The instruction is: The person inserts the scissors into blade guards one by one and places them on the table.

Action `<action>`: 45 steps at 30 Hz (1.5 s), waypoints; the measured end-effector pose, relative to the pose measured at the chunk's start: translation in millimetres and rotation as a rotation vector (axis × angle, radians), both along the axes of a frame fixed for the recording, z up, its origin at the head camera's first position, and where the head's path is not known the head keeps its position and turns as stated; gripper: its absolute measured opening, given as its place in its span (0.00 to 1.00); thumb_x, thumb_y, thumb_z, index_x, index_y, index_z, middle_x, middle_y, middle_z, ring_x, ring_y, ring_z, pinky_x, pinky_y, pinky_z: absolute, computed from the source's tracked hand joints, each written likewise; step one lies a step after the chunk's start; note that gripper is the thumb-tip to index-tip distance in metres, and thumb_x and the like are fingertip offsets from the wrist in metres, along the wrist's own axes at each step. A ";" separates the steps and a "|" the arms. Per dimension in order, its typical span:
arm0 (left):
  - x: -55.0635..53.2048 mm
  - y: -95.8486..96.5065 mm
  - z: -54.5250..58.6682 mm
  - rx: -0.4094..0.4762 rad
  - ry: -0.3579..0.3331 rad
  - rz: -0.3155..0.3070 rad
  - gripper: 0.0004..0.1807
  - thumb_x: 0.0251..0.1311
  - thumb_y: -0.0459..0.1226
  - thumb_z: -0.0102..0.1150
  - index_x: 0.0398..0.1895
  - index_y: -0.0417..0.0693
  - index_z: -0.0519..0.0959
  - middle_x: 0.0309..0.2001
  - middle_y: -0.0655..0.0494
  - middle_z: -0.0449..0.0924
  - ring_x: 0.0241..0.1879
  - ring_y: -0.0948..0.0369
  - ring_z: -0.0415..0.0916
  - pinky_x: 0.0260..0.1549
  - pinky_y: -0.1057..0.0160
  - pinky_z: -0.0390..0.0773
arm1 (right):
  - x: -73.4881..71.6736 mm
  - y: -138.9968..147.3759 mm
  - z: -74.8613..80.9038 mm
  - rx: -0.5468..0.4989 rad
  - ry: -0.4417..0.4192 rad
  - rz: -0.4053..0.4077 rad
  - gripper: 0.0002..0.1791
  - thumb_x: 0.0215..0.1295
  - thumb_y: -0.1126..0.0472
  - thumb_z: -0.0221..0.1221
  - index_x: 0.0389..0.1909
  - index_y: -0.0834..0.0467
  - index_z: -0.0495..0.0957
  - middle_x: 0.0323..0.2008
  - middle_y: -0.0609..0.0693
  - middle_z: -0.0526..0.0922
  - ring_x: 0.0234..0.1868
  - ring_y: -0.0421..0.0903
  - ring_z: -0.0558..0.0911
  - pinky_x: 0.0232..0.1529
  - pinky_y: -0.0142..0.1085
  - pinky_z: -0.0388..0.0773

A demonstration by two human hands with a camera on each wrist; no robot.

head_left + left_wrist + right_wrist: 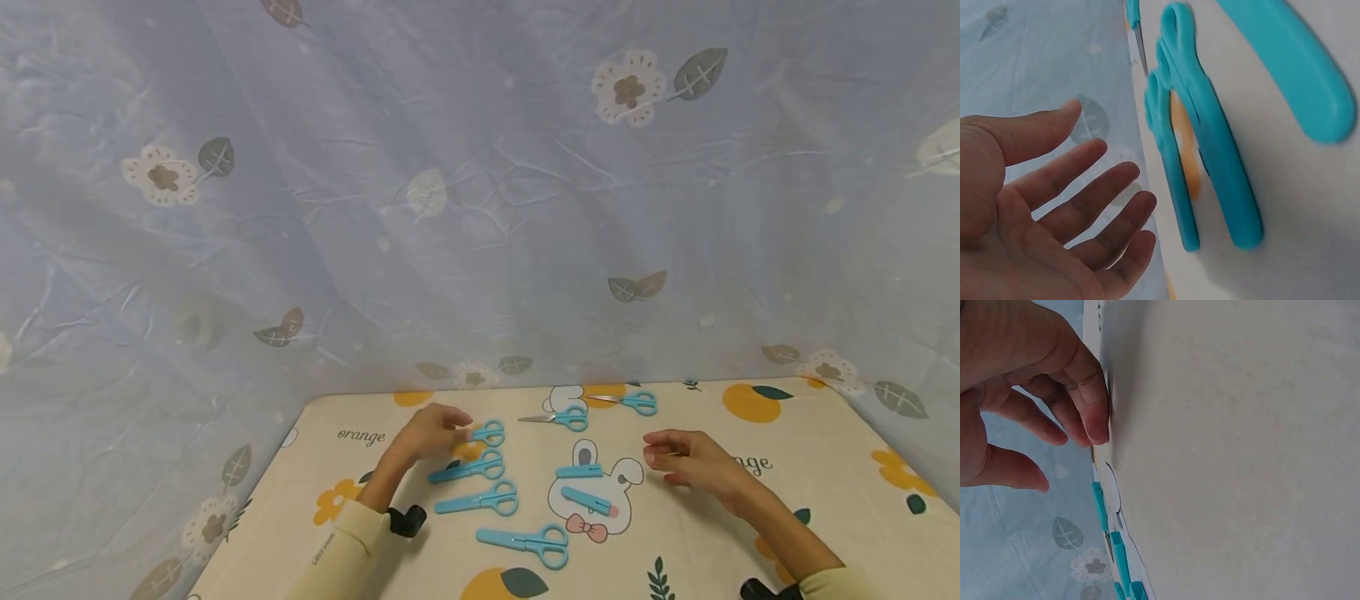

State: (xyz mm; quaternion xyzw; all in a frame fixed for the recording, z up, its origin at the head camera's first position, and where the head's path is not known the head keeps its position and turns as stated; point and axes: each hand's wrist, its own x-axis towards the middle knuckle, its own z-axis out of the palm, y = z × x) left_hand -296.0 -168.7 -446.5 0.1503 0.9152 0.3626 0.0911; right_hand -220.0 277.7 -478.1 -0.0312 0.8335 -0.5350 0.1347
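My left hand (433, 431) hovers beside the farthest of several light-blue scissors in a column, partly covering that pair (480, 434). Its fingers are spread and hold nothing in the left wrist view. Below it lie sheathed scissors (450, 472), another sheathed pair (465, 503) and, nearest me, a third (502, 538). My right hand (697, 467) is held over the cloth at the right, fingers relaxed, with nothing in them. Two bare-bladed scissors lie at the back, one pair (558, 417) left of the other (624, 401). Two loose blue sheaths, one (579, 472) behind the other (587, 501), lie between the hands.
A cream tablecloth (712, 533) printed with oranges, leaves and a rabbit covers the table. A pale curtain (465, 292) with flowers and leaves hangs right behind the table's far edge and along both sides.
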 end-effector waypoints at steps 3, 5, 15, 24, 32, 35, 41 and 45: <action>5.1 6.3 4.3 0.008 -0.004 -0.032 0.19 0.71 0.39 0.68 0.61 0.41 0.86 0.60 0.44 0.87 0.61 0.43 0.83 0.58 0.43 0.84 | -0.1 -1.0 0.5 0.010 0.003 0.000 0.33 0.79 0.57 0.63 0.75 0.72 0.68 0.65 0.69 0.80 0.57 0.49 0.84 0.54 0.44 0.88; 8.5 10.8 7.0 0.011 -0.007 -0.060 0.20 0.71 0.39 0.68 0.63 0.40 0.85 0.60 0.43 0.87 0.61 0.42 0.83 0.57 0.44 0.85 | -0.5 -2.4 0.9 0.014 0.000 -0.010 0.34 0.77 0.58 0.64 0.75 0.72 0.67 0.65 0.68 0.80 0.58 0.50 0.84 0.54 0.44 0.88; 22.4 36.1 12.8 0.083 -0.038 -0.187 0.25 0.73 0.40 0.67 0.68 0.38 0.80 0.63 0.41 0.85 0.65 0.40 0.81 0.62 0.41 0.82 | 0.1 -12.7 6.1 0.029 0.054 -0.001 0.39 0.76 0.55 0.65 0.78 0.72 0.63 0.70 0.71 0.77 0.62 0.57 0.84 0.55 0.46 0.88; 43.6 73.6 20.1 0.111 -0.086 -0.239 0.25 0.70 0.40 0.71 0.67 0.41 0.81 0.64 0.44 0.85 0.65 0.43 0.82 0.63 0.45 0.82 | -8.1 -20.6 3.0 0.076 0.133 0.056 0.38 0.76 0.55 0.65 0.77 0.70 0.65 0.70 0.68 0.79 0.65 0.60 0.83 0.52 0.38 0.87; 56.9 103.2 17.2 0.075 -0.123 -0.281 0.25 0.66 0.38 0.74 0.65 0.43 0.83 0.58 0.48 0.88 0.61 0.47 0.84 0.56 0.59 0.85 | -22.0 -37.8 3.7 0.166 0.184 0.091 0.38 0.73 0.52 0.68 0.76 0.67 0.70 0.69 0.65 0.80 0.68 0.64 0.81 0.64 0.55 0.82; 59.8 112.6 16.3 0.058 -0.124 -0.298 0.25 0.64 0.38 0.76 0.64 0.44 0.85 0.56 0.50 0.89 0.59 0.49 0.86 0.52 0.64 0.85 | -28.6 -43.9 3.9 0.213 0.202 0.089 0.38 0.72 0.51 0.69 0.76 0.64 0.71 0.69 0.64 0.80 0.68 0.64 0.80 0.65 0.60 0.80; 61.8 128.8 13.9 0.036 -0.123 -0.340 0.23 0.63 0.37 0.76 0.61 0.45 0.86 0.53 0.51 0.90 0.55 0.53 0.88 0.50 0.68 0.84 | -43.2 -51.6 3.6 0.258 0.282 0.121 0.38 0.71 0.52 0.69 0.77 0.63 0.71 0.69 0.64 0.81 0.69 0.65 0.80 0.66 0.64 0.77; 64.4 136.7 10.5 -0.007 -0.106 -0.361 0.21 0.62 0.38 0.78 0.58 0.46 0.88 0.50 0.54 0.91 0.52 0.57 0.88 0.47 0.70 0.83 | -54.5 -53.0 0.4 0.264 0.342 0.173 0.37 0.72 0.54 0.69 0.75 0.66 0.72 0.70 0.66 0.79 0.69 0.68 0.80 0.65 0.63 0.78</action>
